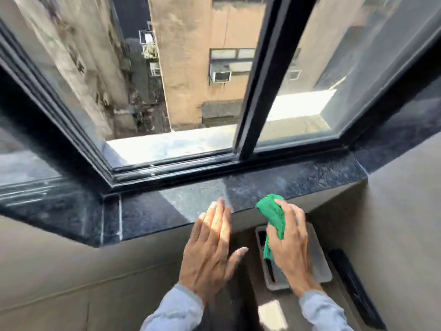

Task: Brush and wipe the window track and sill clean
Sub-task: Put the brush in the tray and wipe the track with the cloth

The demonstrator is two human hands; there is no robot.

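A black speckled stone sill [274, 185] runs under a black-framed sliding window. Its track [171, 167] lies just behind the sill, with pale dust streaks in the grooves. The left pane is slid open; the sash frame [260, 91] stands in the middle. My right hand [290, 244] is closed around a bunched green cloth [274, 216], held at the sill's front edge. My left hand [212, 247] is flat with fingers together, its fingertips reaching the sill's front edge, holding nothing.
Below my right hand a grey tray [317, 259] rests on a lower surface, partly hidden by the hand. A dark strip [353, 283] lies to its right. Beige walls flank the sill. Outside are buildings and a sunlit ledge [171, 144].
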